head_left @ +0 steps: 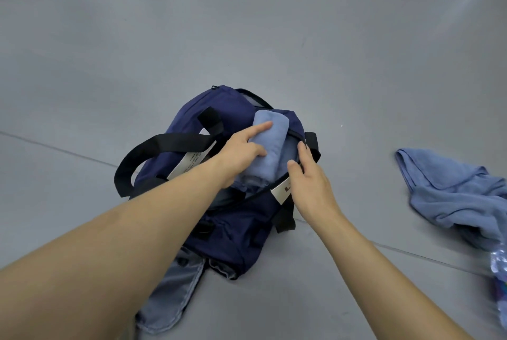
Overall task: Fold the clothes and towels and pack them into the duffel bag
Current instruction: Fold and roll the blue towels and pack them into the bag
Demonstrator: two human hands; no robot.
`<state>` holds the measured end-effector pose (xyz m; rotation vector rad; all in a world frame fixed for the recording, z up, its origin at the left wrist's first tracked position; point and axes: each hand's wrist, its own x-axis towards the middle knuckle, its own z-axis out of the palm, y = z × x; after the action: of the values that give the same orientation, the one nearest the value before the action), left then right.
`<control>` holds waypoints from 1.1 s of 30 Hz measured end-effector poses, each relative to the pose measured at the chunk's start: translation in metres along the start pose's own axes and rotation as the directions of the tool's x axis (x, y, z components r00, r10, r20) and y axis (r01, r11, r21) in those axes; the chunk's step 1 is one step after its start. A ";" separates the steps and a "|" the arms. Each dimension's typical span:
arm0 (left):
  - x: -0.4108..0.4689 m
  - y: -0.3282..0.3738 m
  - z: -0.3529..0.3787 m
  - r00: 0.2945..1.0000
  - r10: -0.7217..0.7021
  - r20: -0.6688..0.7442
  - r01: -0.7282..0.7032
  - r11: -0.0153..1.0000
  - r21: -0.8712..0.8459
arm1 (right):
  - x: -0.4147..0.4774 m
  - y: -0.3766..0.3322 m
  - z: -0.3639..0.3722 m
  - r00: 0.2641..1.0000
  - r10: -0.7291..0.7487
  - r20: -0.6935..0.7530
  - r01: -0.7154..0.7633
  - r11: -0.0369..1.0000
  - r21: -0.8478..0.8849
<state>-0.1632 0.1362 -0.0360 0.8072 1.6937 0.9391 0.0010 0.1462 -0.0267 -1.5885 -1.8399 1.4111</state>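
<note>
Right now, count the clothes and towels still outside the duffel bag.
2: a blue garment crumpled on the floor right of the duffel bag, and jeans partly under its near end. Others may lie out of view.

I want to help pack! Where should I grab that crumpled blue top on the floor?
Probably pinch the blue top at its far, narrow end, coming down from above. That end lies flat with a clear edge. The near part is bunched up and runs out of view.

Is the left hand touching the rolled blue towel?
Touching. The head view shows the left hand gripping the rolled towel at the duffel bag opening.
</note>
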 end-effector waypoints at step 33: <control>-0.030 -0.018 -0.051 0.924 -0.080 0.373 -0.121 0.865 0.487 | -0.052 0.035 0.008 0.959 -0.033 0.280 0.202 0.776 -0.598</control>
<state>-0.2049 0.0908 -0.0281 1.2676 1.5907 0.3023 0.0314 0.0930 -0.0412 -1.5597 -2.7236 1.0314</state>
